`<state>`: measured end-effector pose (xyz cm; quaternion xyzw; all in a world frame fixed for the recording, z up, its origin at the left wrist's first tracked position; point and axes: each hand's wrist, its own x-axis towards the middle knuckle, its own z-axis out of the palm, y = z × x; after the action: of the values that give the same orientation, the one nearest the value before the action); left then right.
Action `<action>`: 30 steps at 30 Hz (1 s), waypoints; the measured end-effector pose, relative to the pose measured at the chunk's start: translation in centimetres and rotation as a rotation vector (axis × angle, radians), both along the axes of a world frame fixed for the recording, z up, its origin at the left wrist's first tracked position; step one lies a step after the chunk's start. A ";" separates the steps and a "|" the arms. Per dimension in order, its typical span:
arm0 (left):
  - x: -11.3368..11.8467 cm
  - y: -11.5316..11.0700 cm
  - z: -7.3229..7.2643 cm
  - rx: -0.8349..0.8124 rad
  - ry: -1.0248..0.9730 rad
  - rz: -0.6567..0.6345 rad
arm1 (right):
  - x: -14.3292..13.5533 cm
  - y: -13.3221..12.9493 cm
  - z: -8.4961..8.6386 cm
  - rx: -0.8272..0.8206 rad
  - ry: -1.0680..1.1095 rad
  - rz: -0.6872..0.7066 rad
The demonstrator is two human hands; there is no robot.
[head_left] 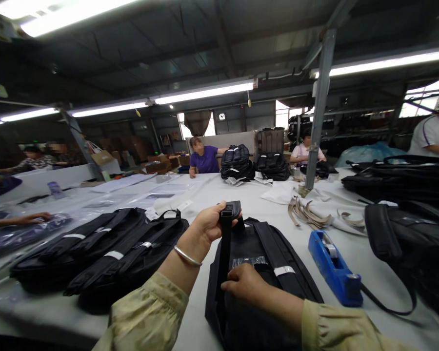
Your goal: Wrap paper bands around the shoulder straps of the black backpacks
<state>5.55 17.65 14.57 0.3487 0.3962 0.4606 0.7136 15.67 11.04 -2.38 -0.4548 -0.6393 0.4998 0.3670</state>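
A black backpack (247,243) lies straps-up on the white table before me. Raised above its far left part, my left hand (210,222) grips the end of a shoulder strap (234,209) near its black buckle. From there the strap's webbing (226,248) runs down toward me. Lower down, my right hand (243,282) pinches at that webbing, over the backpack's back panel. The other shoulder strap (267,243) lies flat, with a white band (284,270) around it.
Two more black backpacks (131,253) lie to the left. A blue tape dispenser (334,268) stands at the right, beside a pile of black bags (417,229). Beige strips (307,212) lie near a metal post (320,107). Co-workers sit across the table; a co-worker's hand (38,218) is at the left.
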 end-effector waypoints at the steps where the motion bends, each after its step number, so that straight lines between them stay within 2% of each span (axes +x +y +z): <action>1: 0.0 -0.2 -0.1 0.003 0.014 0.003 | 0.3 0.0 0.6 0.099 -0.025 -0.007; 2: 0.0 -0.5 -0.2 0.008 0.032 0.006 | 0.6 0.1 1.5 0.176 -0.015 -0.017; 4: 0.1 -1.0 -0.2 0.023 0.058 0.010 | 0.8 0.3 3.4 0.218 0.114 -0.010; 7: 0.2 -1.9 -0.1 0.051 0.088 0.019 | 0.1 0.8 4.9 0.103 0.387 0.073; 9: 0.0 -2.7 -0.2 0.064 0.131 0.033 | -0.6 1.3 4.4 0.018 0.469 0.073; 12: -1.0 -4.3 -1.3 0.082 0.193 0.077 | -0.9 2.1 2.3 0.048 0.336 -0.005; 14: -2.0 -5.9 -2.9 0.092 0.205 0.094 | -0.5 2.7 0.7 0.113 0.167 -0.059; 17: -3.7 -8.6 -6.0 0.053 0.187 0.093 | 0.5 3.2 -1.2 0.193 -0.083 -0.165; 21: -5.1 -12.1 -10.8 -0.126 0.167 0.089 | 1.1 2.7 -2.6 0.241 -0.392 -0.342; 23: -5.2 -13.4 -13.0 -0.180 0.193 0.111 | 1.2 2.3 -2.9 0.328 -0.504 -0.393; 24: -5.2 -14.0 -14.0 -0.191 0.218 0.126 | 1.2 2.2 -3.0 0.391 -0.553 -0.383; 26: -5.0 -15.0 -15.9 -0.203 0.272 0.145 | 1.4 2.1 -3.0 0.526 -0.642 -0.274; 28: -4.8 -15.9 -17.2 -0.214 0.317 0.135 | 1.8 2.3 -3.0 0.650 -0.710 -0.070; 30: -4.7 -16.5 -17.7 -0.237 0.327 0.108 | 2.1 2.6 -3.0 0.764 -0.740 0.136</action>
<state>0.86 1.15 -3.14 0.3105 0.5762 0.3856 0.6503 17.77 13.64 -5.34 -0.3922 -0.8903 0.0604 0.2232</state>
